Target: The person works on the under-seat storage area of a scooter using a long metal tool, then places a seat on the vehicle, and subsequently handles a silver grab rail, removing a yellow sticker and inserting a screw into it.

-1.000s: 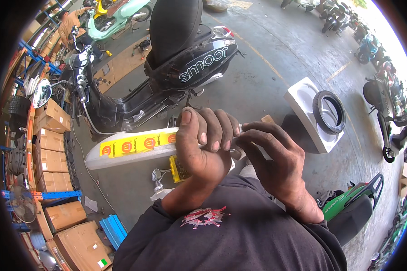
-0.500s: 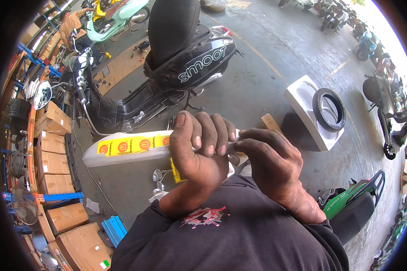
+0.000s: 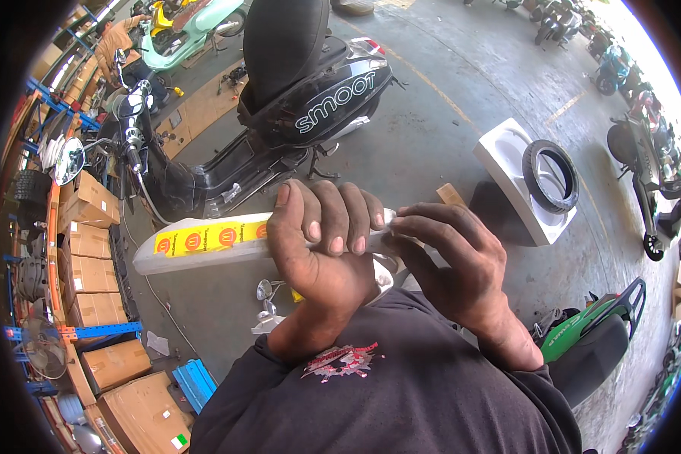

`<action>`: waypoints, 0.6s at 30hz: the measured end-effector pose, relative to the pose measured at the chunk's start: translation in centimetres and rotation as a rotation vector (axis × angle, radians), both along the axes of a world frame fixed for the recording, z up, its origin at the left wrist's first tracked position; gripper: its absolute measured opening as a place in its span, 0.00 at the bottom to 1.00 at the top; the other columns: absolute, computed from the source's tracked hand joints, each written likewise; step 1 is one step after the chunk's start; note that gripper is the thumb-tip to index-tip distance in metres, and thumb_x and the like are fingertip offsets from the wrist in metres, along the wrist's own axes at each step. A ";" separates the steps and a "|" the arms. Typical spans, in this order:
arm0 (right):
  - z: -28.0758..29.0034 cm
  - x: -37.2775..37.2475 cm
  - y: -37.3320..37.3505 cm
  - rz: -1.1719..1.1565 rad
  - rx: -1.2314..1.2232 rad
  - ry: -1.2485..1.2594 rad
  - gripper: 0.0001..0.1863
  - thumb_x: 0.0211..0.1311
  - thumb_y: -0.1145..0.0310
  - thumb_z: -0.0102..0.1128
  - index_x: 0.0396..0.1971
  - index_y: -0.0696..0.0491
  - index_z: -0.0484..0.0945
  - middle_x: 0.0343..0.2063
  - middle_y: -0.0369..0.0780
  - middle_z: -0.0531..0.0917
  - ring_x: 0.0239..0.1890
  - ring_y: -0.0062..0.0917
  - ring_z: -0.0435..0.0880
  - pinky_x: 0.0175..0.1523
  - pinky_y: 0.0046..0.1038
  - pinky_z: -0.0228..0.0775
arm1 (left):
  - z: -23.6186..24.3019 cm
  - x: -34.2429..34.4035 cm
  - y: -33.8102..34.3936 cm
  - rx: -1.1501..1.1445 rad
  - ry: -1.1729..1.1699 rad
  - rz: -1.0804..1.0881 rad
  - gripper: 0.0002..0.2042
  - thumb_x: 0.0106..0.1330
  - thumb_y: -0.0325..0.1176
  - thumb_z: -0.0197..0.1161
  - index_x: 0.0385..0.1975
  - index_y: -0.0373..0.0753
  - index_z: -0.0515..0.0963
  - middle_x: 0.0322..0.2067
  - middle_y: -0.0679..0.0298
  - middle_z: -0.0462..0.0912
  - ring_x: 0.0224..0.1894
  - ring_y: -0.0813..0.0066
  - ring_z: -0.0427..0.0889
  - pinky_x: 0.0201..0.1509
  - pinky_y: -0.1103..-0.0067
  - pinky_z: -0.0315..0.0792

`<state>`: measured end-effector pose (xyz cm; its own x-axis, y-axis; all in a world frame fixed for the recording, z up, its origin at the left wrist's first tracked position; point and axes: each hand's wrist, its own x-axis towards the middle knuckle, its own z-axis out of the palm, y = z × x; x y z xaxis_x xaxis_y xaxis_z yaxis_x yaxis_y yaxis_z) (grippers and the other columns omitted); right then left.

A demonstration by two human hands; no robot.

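Note:
My left hand [image 3: 328,234] is wrapped around a long, narrow, pale package [image 3: 185,261] that looks sealed in film or plastic. A strip of yellow tape with red printed marks [image 3: 238,235] runs along its side. The package lies across in front of my chest, its tapered end pointing left. At its other end, my right hand [image 3: 458,257] pinches the wrapping between thumb and fingers; exactly what the fingertips grip is partly hidden. Both hands are dark with grime.
A black scooter [image 3: 303,98] stands ahead with its seat raised. To the right, a tyre [image 3: 550,178] leans on a white foam tray [image 3: 507,144]. Cardboard boxes [image 3: 92,272] line the left shelving. A green-and-black scooter part [image 3: 594,333] lies at the right. Another person [image 3: 121,49] works far left.
The package and my left hand have shifted slightly left. The fingers of my right hand have moved a little at the package's end, with the thumb lower and further from the forefinger.

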<state>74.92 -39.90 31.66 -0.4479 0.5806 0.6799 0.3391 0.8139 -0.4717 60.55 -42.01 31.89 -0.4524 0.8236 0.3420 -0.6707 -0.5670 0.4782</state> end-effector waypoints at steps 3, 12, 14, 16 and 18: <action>0.0 0.2 0.0 0.035 0.039 -0.043 0.17 0.43 0.74 0.67 0.37 0.49 0.79 0.36 0.35 0.82 0.31 0.28 0.79 0.30 0.27 0.74 | 0.1 0.3 -0.1 -0.019 0.004 0.024 0.17 0.72 0.39 0.38 0.16 0.48 0.58 0.09 0.71 0.56 0.11 0.79 0.58 0.27 0.75 0.67; -0.5 1.7 -0.4 -0.028 -0.060 -0.128 0.15 0.45 0.77 0.65 0.35 0.53 0.74 0.34 0.39 0.78 0.34 0.35 0.75 0.36 0.31 0.72 | 0.7 -1.3 -0.2 -0.024 -0.046 0.077 0.18 0.71 0.40 0.41 0.15 0.49 0.57 0.08 0.73 0.57 0.11 0.79 0.57 0.27 0.76 0.65; -1.2 3.1 -0.6 -0.078 -0.227 -0.036 0.10 0.52 0.81 0.60 0.34 0.55 0.72 0.35 0.42 0.79 0.35 0.33 0.79 0.39 0.28 0.73 | 0.4 -1.9 0.1 0.020 -0.086 0.020 0.18 0.72 0.37 0.41 0.15 0.49 0.59 0.09 0.74 0.57 0.13 0.80 0.58 0.30 0.76 0.63; -2.2 4.0 -0.8 -0.152 -0.415 0.071 0.07 0.57 0.81 0.56 0.34 0.57 0.71 0.36 0.44 0.81 0.36 0.31 0.82 0.42 0.27 0.74 | 0.2 -2.8 0.4 0.052 -0.129 -0.016 0.19 0.72 0.36 0.41 0.14 0.49 0.60 0.10 0.74 0.57 0.15 0.81 0.57 0.32 0.77 0.62; -3.5 4.6 -0.8 -0.211 -0.549 0.183 0.03 0.61 0.81 0.52 0.34 0.59 0.69 0.38 0.46 0.81 0.38 0.29 0.84 0.44 0.27 0.76 | 0.4 -3.6 0.5 0.001 -0.201 0.014 0.18 0.71 0.37 0.43 0.14 0.49 0.58 0.09 0.75 0.57 0.13 0.82 0.57 0.30 0.78 0.62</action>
<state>79.49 -40.72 28.19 -0.1897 0.9312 0.3113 0.3399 0.3597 -0.8690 56.98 -41.51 32.32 -0.5233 0.8164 0.2443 -0.7447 -0.5775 0.3346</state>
